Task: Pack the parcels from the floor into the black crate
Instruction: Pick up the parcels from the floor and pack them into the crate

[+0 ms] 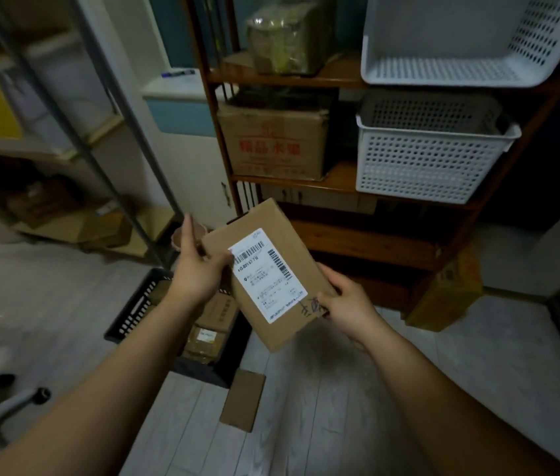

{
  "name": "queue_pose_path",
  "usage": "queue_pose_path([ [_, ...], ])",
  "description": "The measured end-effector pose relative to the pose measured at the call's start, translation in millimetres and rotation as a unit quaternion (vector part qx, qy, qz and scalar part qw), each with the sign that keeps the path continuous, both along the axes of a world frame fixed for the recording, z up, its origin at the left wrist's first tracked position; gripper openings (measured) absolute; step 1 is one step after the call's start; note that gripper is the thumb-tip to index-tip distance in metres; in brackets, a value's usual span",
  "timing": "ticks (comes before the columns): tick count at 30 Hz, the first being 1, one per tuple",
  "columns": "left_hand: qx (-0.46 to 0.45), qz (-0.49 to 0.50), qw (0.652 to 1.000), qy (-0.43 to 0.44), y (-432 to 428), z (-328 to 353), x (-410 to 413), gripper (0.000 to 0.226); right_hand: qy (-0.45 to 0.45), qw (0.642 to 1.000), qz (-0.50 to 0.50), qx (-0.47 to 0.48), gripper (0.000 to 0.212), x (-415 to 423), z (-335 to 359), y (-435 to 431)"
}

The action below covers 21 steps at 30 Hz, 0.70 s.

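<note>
Flat cardboard parcel [268, 273] with shipping label, above the black crate [134, 309]: looks light and stiff; left hand [199, 269] and right hand [347, 304] each grip an opposite edge, best hold.

Storage shelving behind the grip
Wooden shelf [340, 75] beyond it carries two white perforated baskets [433, 159], a red-printed carton [273, 142] and a wrapped bundle [285, 36]; metal rack [76, 132] far left

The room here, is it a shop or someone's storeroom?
Probably a small storeroom or home parcel-sorting corner: a wooden shelf with white baskets, a labelled parcel in both hands, a black crate of parcels.
</note>
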<state>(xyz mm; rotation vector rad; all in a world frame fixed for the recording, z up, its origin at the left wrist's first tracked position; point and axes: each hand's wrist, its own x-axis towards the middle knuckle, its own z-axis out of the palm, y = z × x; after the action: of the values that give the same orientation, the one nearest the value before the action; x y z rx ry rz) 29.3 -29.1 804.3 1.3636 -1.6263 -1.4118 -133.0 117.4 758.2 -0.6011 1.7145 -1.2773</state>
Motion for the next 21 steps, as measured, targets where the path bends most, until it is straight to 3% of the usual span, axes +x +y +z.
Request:
queue_pose_path([
  [3,-0.030,0.024,0.999,0.013,1.0,18.1,22.0,0.066,0.051,0.996,-0.071,-0.026,0.053,16.6,21.9,-4.3],
  [6,-0.001,0.056,0.996,0.070,1.9,30.0,48.4,0.047,0.029,0.985,-0.160,-0.061,0.057,41.7,38.8,-19.4],
  [10,0.002,0.083,0.994,0.065,-15.7,37.4,98.5,0.031,0.019,0.993,-0.087,-0.073,0.090,91.1,46.7,-52.8],
  [12,-0.023,0.081,0.996,0.029,-35.3,37.4,130.3,0.030,0.025,0.995,-0.071,-0.067,0.097,114.6,50.5,-71.5],
  [18,-0.009,0.039,0.999,-0.002,-106.3,40.7,242.9,0.050,0.114,0.982,-0.121,-0.088,0.060,210.7,55.8,-147.5],
  [21,-0.011,0.039,0.999,-0.026,-136.7,41.8,290.7,0.053,0.122,0.987,-0.073,-0.074,0.064,258.3,47.4,-179.3],
])
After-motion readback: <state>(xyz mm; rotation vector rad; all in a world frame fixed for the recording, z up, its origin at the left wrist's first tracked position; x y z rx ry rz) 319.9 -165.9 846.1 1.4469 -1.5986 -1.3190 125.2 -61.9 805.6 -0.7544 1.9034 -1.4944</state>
